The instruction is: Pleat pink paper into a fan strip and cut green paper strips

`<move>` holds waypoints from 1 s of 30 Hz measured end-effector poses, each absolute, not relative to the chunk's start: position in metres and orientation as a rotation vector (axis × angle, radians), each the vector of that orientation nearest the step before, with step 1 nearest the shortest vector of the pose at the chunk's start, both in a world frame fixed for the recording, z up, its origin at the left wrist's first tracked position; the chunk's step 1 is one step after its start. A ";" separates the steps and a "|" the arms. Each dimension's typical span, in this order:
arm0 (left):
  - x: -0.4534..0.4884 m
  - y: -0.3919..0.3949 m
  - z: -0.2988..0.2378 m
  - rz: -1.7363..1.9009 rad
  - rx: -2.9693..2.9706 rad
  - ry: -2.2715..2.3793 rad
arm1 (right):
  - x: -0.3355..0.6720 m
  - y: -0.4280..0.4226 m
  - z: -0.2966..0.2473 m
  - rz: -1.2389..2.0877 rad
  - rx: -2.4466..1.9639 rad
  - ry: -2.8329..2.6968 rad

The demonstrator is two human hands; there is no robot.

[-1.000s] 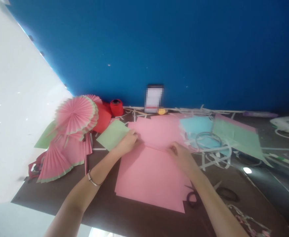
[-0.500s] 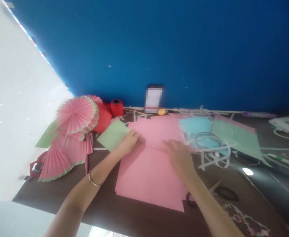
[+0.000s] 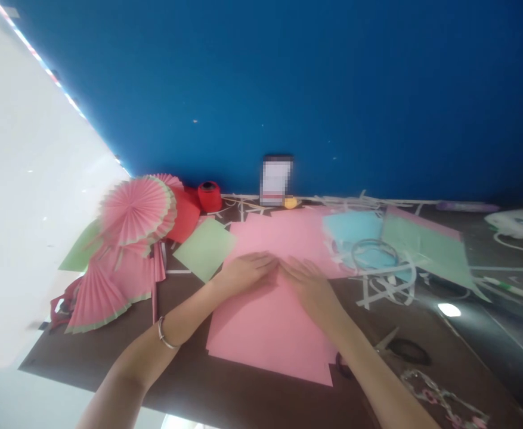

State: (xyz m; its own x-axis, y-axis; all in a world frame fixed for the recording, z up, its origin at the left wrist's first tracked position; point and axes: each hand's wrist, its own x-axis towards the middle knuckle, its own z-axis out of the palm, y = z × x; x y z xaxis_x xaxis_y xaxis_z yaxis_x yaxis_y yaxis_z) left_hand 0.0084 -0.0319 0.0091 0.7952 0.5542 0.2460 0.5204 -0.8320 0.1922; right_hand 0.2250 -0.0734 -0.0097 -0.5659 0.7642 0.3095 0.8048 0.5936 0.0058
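A pink paper sheet (image 3: 270,333) lies on the dark table (image 3: 109,357) in front of me, with more pink paper (image 3: 288,235) behind it. My left hand (image 3: 245,271) and my right hand (image 3: 310,286) lie flat on the sheet's far edge. Their fingertips almost meet at the middle of that edge. Both hands have the fingers stretched out and hold nothing. A bracelet sits on my left wrist.
Pleated pink paper fans (image 3: 133,208) and a green square sheet (image 3: 205,247) lie at the left. A red tape roll (image 3: 210,195) stands by the blue wall. Light blue paper (image 3: 353,229), green paper (image 3: 426,247), white paper strips and scissors (image 3: 404,348) lie at the right.
Both hands slid inward along the pink sheet's far edge, from its corners to its middle, and now lie flat with fingertips nearly touching.
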 end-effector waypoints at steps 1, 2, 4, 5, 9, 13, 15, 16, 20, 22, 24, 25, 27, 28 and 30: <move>0.009 -0.033 0.008 0.436 2.835 0.845 | 0.227 -0.075 -0.009 -0.196 -1.307 -2.550; 0.008 -0.033 0.008 0.427 2.800 0.844 | 0.229 -0.076 -0.009 -0.176 -1.330 -2.556; 0.004 -0.032 0.008 0.407 2.732 0.860 | 0.236 -0.081 -0.008 -0.134 -1.374 -2.573; 0.001 -0.032 0.009 0.394 2.706 0.862 | 0.240 -0.083 -0.007 -0.119 -1.400 -2.577; -0.009 -0.027 0.015 0.337 2.641 0.863 | 0.256 -0.093 -0.005 -0.071 -1.499 -2.546; -0.016 -0.022 0.015 0.311 2.611 0.872 | 0.264 -0.095 -0.004 -0.054 -1.524 -2.530; -0.019 -0.018 0.011 0.326 2.591 0.874 | 0.263 -0.092 -0.003 -0.118 -1.490 -2.520; -0.020 -0.016 0.008 0.341 2.583 0.874 | 0.262 -0.090 -0.003 -0.161 -1.461 -2.520; -0.023 -0.011 0.003 0.436 2.588 0.854 | 0.253 -0.085 0.004 -0.286 -1.395 -2.500; -0.022 -0.011 0.005 0.472 2.608 0.854 | 0.247 -0.084 0.009 -0.306 -1.418 -2.485; -0.020 -0.013 0.009 0.483 2.614 0.874 | 0.245 -0.084 0.012 -0.281 -1.458 -2.458; -0.019 -0.014 0.010 0.487 2.605 0.885 | 0.244 -0.084 0.012 -0.242 -1.478 -2.428; -0.018 -0.015 0.012 0.519 2.556 0.924 | 0.246 -0.083 0.011 -0.113 -1.502 -2.342; -0.018 -0.015 0.012 0.534 2.526 0.948 | 0.248 -0.082 0.009 -0.035 -1.500 -2.299; -0.018 -0.014 0.011 0.539 2.480 0.991 | 0.251 -0.080 0.005 0.123 -1.477 -2.236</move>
State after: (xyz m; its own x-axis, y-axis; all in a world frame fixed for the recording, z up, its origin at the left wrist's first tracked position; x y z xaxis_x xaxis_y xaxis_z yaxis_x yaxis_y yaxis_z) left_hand -0.0177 -0.0137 0.0113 0.6720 0.7138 0.1975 0.5534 -0.6612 0.5065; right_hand 0.2513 -0.0797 0.0052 -0.3214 0.8907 0.3214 0.8502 0.4209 -0.3162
